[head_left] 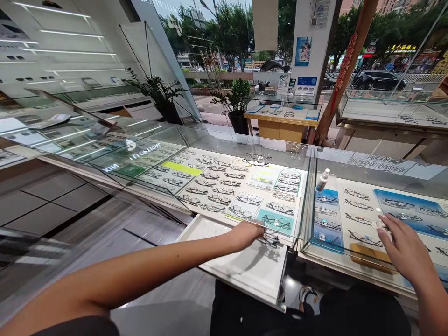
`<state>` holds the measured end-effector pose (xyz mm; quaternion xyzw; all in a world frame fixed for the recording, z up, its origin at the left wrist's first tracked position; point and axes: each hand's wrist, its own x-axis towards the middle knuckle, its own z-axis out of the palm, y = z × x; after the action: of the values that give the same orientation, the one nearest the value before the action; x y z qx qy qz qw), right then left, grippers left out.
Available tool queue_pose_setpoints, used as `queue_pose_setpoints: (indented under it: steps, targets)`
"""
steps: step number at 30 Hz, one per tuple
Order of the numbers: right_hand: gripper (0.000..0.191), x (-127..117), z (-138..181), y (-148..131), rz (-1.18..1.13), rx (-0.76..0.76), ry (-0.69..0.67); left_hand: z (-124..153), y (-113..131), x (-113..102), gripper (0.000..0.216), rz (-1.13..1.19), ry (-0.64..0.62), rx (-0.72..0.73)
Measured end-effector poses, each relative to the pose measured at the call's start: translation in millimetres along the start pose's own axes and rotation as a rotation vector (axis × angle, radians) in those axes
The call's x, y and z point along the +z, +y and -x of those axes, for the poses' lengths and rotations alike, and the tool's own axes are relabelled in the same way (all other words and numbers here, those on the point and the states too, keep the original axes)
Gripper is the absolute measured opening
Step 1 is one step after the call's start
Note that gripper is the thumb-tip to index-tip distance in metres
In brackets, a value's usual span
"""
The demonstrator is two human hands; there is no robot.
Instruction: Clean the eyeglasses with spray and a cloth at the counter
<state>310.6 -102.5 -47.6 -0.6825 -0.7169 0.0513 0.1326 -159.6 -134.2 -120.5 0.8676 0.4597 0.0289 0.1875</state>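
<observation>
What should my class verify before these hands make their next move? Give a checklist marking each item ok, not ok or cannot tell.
1. Thin dark-framed eyeglasses held by the left hand: ok, at its fingertips.
2. White rectangular drawer pulled open beneath them: ok.
3. Right hand free: cannot tell; something small and pale shows by its fingers.
4. Small white bottle clear of both hands: ok, standing apart.
5. Eyeglasses clean: cannot tell, too small to judge.
</observation>
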Motion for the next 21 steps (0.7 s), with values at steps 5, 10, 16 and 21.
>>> queue_pose_setpoints:
  steps: [5,10,16,21]
  targets:
    - [0.071,3,1,4,0.01,0.002,0.024,-25,-49,-13,0.027,-0.213,0.164,-0.153]
    - [0.071,8,1,11,0.009,-0.018,0.06,-46,-91,-23,0.034,-0.27,0.232,-0.224]
    - [0.067,12,4,17,0.014,-0.03,0.079,-79,-131,-21,0.041,-0.328,0.214,-0.248]
    - [0.073,11,6,16,0.021,-0.012,0.072,-97,-157,-18,0.036,-0.362,0.159,-0.271]
